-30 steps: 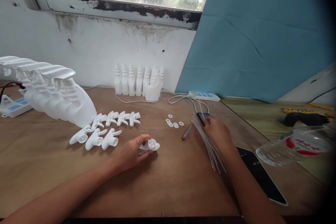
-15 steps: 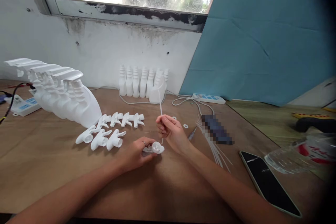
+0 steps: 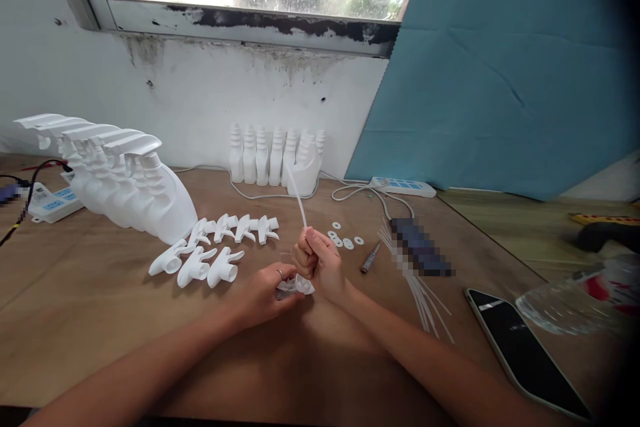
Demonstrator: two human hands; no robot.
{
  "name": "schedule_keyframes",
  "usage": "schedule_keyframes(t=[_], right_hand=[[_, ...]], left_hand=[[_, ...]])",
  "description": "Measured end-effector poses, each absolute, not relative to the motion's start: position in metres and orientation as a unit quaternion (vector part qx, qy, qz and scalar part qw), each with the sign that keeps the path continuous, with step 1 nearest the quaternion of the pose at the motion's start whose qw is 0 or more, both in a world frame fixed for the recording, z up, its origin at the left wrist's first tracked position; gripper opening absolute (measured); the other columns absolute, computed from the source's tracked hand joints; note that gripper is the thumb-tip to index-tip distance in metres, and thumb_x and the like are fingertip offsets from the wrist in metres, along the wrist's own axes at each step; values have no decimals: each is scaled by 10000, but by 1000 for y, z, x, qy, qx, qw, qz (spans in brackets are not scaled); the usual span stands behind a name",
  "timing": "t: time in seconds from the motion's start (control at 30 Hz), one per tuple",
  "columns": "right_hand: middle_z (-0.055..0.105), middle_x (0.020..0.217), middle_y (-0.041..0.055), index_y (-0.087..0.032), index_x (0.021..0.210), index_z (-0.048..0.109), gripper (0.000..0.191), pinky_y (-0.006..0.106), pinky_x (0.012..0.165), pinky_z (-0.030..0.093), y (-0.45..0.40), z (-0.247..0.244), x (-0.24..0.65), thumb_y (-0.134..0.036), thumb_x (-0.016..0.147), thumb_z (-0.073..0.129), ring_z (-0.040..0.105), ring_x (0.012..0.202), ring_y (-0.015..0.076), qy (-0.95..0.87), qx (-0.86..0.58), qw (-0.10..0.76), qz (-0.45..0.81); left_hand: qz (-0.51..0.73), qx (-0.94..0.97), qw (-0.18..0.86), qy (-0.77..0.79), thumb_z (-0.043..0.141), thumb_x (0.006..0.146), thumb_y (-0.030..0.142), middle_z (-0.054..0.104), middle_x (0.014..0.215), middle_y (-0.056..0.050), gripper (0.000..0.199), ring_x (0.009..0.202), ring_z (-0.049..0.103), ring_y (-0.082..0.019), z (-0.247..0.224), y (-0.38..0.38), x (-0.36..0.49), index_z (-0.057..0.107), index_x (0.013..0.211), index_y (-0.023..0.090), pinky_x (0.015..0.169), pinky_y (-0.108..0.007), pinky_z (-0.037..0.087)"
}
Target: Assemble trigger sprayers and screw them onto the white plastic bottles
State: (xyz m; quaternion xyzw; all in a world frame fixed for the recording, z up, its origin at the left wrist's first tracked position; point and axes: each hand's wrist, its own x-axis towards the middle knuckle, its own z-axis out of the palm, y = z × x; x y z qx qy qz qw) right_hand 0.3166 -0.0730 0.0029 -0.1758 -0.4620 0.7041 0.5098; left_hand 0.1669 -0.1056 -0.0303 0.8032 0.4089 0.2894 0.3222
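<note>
My left hand (image 3: 265,293) is closed around a white spray trigger head (image 3: 303,285) just above the table. Its lower part is hidden by my fingers. Right above it, my right hand (image 3: 320,260) grips a thin white dip tube (image 3: 296,192), which sticks up and leans to the left. The tube's lower end is hidden behind my right fist, so I cannot tell whether it sits in the trigger head. More white spray trigger heads (image 3: 221,267) lie in two rows to the left of my hands.
Assembled spray bottles (image 3: 175,207) stand at the left; headless bottles (image 3: 263,157) line the wall. White washers (image 3: 349,244), a screwdriver (image 3: 371,259) and loose tubes (image 3: 425,307) lie to the right, with a phone (image 3: 523,347) and a water bottle (image 3: 565,303) beyond.
My right hand has moved down over the trigger head and closed into a fist on the tube, which tilts further left. More washers show. The left hand keeps its hold.
</note>
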Motion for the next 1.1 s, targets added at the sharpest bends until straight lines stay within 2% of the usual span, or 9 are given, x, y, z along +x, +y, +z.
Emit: schedule_keyframes(t=[0.3,0.53,0.7,0.77,0.8,0.87,0.93,1.0,1.1], right_hand=[[209,412,-118,-211,587,337,503,169,330,105,-76,-6,310,-567,849,576,96,340,32,-447,-192,542,685],[234,409,-114,-202,570,374,490,159,319,98,-81,-12,309,-553,807,619,134,328,22,-464,-224,498,698],[222,435,-115,-207,588,363,475,163,321,86,-76,-12,307,-534,814,622,131,342,28,-466,-227,498,695],[221,465,-109,-208,604,353,465,161,333,116,-72,-9,310,-529,848,583,152,361,37,-449,-216,495,711],[261,484,-96,-203,614,372,449,162,346,173,-69,-8,313,-525,858,570,208,375,45,-448,-208,493,717],[427,573,-41,-189,689,479,376,198,439,364,-63,-7,324,-509,876,542,408,470,82,-473,-197,492,704],[584,808,38,-182,889,572,277,284,647,493,-59,-9,341,-451,903,506,572,687,141,-534,-217,503,644],[591,1061,82,-205,1126,539,254,349,813,499,-60,-15,361,-333,911,494,608,874,176,-627,-263,508,528],[489,1302,135,-222,1366,378,534,429,954,461,-70,-23,386,-176,853,521,543,1129,234,-808,-283,434,283]], left_hand=[[314,794,343,392,627,824,248,641,875,-5,142,749,569,-139,-40,-102,168,614,946,177,698,-237,443],[330,792,361,366,614,821,212,605,838,4,75,728,543,-134,-44,-102,172,578,863,162,664,-240,425],[340,785,359,374,626,822,260,616,836,1,127,731,541,-143,-48,-99,173,588,891,161,665,-244,421],[339,782,362,378,635,818,278,623,832,-1,159,722,540,-141,-48,-98,172,600,916,159,656,-239,418],[338,780,364,380,636,819,290,626,825,-1,169,714,539,-138,-47,-98,172,606,922,159,651,-235,417],[340,773,368,389,630,830,308,635,843,-5,186,728,546,-138,-43,-99,171,615,944,162,674,-233,424],[343,759,376,405,628,835,322,640,860,-7,204,757,560,-144,-37,-100,170,618,966,167,703,-233,432],[343,742,396,419,618,842,343,642,885,-11,241,797,573,-155,-32,-100,169,612,1012,172,729,-238,442],[330,724,439,417,571,871,405,641,936,-30,305,845,581,-170,-25,-96,170,601,1058,166,750,-252,457]])
